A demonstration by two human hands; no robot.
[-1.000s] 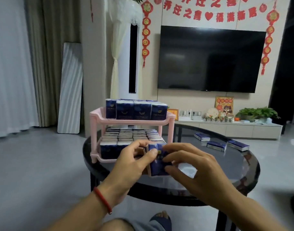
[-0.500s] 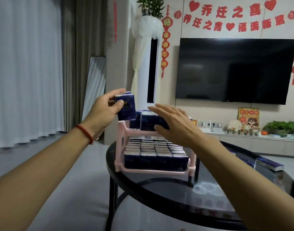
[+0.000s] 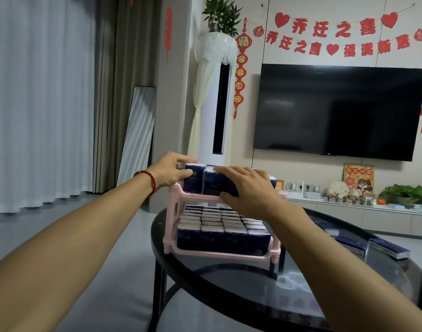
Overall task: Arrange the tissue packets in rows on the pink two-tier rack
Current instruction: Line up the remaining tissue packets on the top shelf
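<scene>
The pink two-tier rack (image 3: 174, 246) stands on the round black glass table (image 3: 253, 291). Its lower tier is packed with rows of dark blue tissue packets (image 3: 212, 238). Upright packets line the front of the upper tier. My left hand (image 3: 171, 171) grips the leftmost upright tissue packet (image 3: 193, 182) at the tier's left end. My right hand (image 3: 248, 188) lies with spread fingers over the neighbouring packets (image 3: 213, 184) and presses on their tops and fronts, hiding most of that row.
Several loose blue packets (image 3: 387, 248) lie on the table's right side. Behind the table stand a white tower air conditioner (image 3: 217, 97), a wall television (image 3: 339, 111) and a low cabinet (image 3: 363, 212) with plants. Curtains and a leaning panel (image 3: 138, 133) are at the left.
My left hand has lowered its packet from above the rack into the left end of the upper tier. My right hand has moved down onto the upper row. The camera view has shifted.
</scene>
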